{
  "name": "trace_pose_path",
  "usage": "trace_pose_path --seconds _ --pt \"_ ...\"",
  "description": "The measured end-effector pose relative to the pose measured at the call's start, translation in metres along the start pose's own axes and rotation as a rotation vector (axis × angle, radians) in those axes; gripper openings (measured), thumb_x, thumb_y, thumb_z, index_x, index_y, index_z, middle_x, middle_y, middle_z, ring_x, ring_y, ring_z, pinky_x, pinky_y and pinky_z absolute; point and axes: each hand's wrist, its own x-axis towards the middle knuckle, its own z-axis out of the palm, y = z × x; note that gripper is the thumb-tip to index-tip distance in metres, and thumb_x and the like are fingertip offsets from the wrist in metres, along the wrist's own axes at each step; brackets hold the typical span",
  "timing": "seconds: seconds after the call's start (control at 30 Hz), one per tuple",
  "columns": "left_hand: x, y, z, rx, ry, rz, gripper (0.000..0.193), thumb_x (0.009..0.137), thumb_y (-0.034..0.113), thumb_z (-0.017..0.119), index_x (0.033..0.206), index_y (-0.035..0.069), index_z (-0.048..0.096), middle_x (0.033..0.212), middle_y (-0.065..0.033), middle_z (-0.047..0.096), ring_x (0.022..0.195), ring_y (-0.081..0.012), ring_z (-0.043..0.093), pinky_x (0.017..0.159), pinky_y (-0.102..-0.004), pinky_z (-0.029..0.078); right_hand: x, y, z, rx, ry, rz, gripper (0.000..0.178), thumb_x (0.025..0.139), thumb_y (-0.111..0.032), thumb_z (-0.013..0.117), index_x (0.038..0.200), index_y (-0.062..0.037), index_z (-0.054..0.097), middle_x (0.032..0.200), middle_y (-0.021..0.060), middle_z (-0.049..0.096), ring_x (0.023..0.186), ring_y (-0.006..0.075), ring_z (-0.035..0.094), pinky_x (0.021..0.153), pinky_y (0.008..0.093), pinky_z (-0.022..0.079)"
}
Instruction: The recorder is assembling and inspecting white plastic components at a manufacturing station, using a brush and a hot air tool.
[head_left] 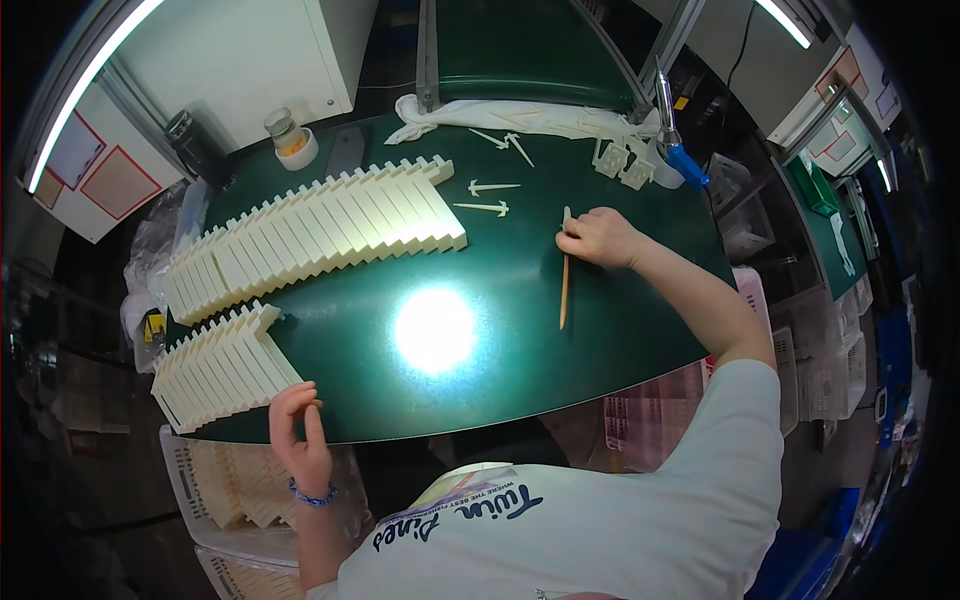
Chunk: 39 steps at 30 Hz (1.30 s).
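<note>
Busy green desk point(520, 365): cream spiky plastic pieces point(495, 187) lie left of the right hand point(600, 238), pale brackets point(625, 163) and a blue-ended silver tool point(668, 120) beyond it. A short row of cream slats point(225, 368) sits just past the left hand point(300, 432), thumb and fingers apart. Right hand's clamped on a thin, straight tan stick point(564, 298), narrowing bodyward.

The left hand point(304, 448) is at the near left — fingers loosely bent, thumb apart — its forearm point(322, 545) pointing away from the body. The right hand point(600, 238), farther off, is tightly curled — that arm point(705, 300) bent at the elbow point(750, 350).
</note>
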Motion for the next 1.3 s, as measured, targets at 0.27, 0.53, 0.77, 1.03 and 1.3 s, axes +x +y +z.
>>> trace_pose_path --seconds 0.27,0.53,0.77,1.03,1.3 --pt "0.006 0.016 0.05 0.119 -0.556 0.129 0.012 0.079 0.0 0.06 0.09 0.002 0.065 0.087 -0.0111 0.066 0.08 -0.027 0.063 0.072 -0.033 0.049 -0.02 0.093 0.03 -0.297 0.244 0.876 0.019 0.077 -0.008 0.058 0.095 -0.0102 0.063 0.086 0.0075 0.064 0.085 0.0273 0.062 0.077 0.0412 0.046" --pt "0.014 0.016 0.087 0.134 -0.333 0.278 0.051 0.07 0.01 0.075 0.117 0.003 0.055 0.11 -0.0138 0.062 0.101 -0.0307 0.059 0.093 -0.0406 0.042 0.069 -0.008 -0.068 0.836 0.561 0.867 0.013 0.085 0.002 0.058 0.095 -0.0028 0.065 0.084 0.0055 0.06 0.076 0.0131 0.058 0.068 0.0242 0.044" --pt "0.033 0.031 0.139 -0.037 -0.457 0.25 0.073 0.066 0.019 0.079 0.129 0.004 0.046 0.101 -0.0117 0.064 0.093 -0.0262 0.061 0.085 -0.0385 0.047 0.094 -0.155 -0.078 1.723 0.879 0.959 0.044 0.1 -0.034 0.041 0.118 0.0039 0.054 0.105 0.0142 0.063 0.094 0.0157 0.06 0.082 0.0265 0.045" --pt "-0.011 0.002 0.118 -0.291 -0.468 -0.341 0.06 0.078 0.014 0.074 0.123 0.003 0.036 0.096 -0.0074 0.054 0.088 -0.0128 0.056 0.077 -0.0281 0.049 0.084 -0.225 -0.066 2.032 1.036 1.026 0.03 0.097 -0.019 0.033 0.098 0.0022 0.054 0.076 0.0146 0.059 0.062 0.0171 0.056 0.06 0.026 0.047" --pt "-0.037 -0.004 0.114 -0.797 -0.378 -0.357 0.044 0.102 0.039 0.027 0.119 0.001 0.041 0.097 -0.0062 0.054 0.084 -0.0106 0.054 0.072 -0.0246 0.048 0.137 -0.254 -0.057 2.071 0.972 0.815 0.028 0.1 -0.02 0.04 0.091 0.0011 0.056 0.089 0.0135 0.063 0.072 0.0173 0.061 0.065 0.027 0.048"
